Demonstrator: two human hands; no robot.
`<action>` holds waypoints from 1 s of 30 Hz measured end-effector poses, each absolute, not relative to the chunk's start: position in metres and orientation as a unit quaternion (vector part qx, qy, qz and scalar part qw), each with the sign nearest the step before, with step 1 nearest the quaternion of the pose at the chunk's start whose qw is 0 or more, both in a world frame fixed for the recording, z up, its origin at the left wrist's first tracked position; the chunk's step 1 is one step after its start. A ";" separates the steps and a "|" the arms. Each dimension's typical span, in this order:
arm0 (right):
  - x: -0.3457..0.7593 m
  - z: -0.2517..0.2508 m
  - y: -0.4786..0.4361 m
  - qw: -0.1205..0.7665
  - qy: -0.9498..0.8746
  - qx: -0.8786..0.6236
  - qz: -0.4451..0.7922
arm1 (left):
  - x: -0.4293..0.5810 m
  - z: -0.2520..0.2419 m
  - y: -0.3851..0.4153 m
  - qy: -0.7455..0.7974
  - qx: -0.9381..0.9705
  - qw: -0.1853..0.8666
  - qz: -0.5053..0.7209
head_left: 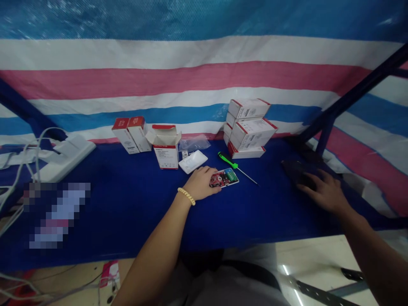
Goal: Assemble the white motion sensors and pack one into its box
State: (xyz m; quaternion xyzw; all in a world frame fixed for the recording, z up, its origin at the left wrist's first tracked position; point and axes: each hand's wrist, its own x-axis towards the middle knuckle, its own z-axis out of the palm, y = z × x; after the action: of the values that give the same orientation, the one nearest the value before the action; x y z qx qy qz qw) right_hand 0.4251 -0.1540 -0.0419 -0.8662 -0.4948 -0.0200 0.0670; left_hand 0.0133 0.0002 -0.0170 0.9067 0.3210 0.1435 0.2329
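Note:
My left hand (200, 183), with a yellow beaded bracelet at the wrist, is closed around the left end of an opened device with a red circuit board (219, 179). Its fingers are at the far edge and its thumb at the near edge; a green part shows at the right end. Just behind lies a white plastic cover (193, 161). A screwdriver (228, 160) with a bright green handle rests behind and right of the board, shaft pointing right. Over at the right, my right hand (328, 191) is closed on a dark rounded object (308, 180), too dim to name.
An open white-and-red box (166, 156) stands behind my left hand, beside two closed boxes (132, 136) and a clear plastic bag (197, 143). More boxes (251, 131) are stacked at the back right. A white power strip (72, 155) with cables lies left on the blue table (134, 221).

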 end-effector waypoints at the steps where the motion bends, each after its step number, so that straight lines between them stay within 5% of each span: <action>1: 0.424 -0.043 -0.157 0.082 -0.498 -0.863 -0.032 | 0.013 -0.017 0.000 0.320 0.907 0.233 0.145; 10: 0.417 -0.069 -0.187 0.184 -0.573 -0.776 -0.187 | 0.012 -0.014 0.000 0.320 0.909 0.232 0.134; 30: 0.407 -0.061 -0.177 0.133 -0.417 -0.898 -0.047 | 0.011 -0.015 -0.001 0.317 0.914 0.220 0.125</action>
State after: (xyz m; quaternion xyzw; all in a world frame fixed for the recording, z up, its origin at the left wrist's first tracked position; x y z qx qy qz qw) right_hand 0.4075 -0.1767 -0.0606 -0.8980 -0.4167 -0.0474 0.1335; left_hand 0.0111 -0.0014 -0.0146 0.9141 0.3169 0.1251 0.2197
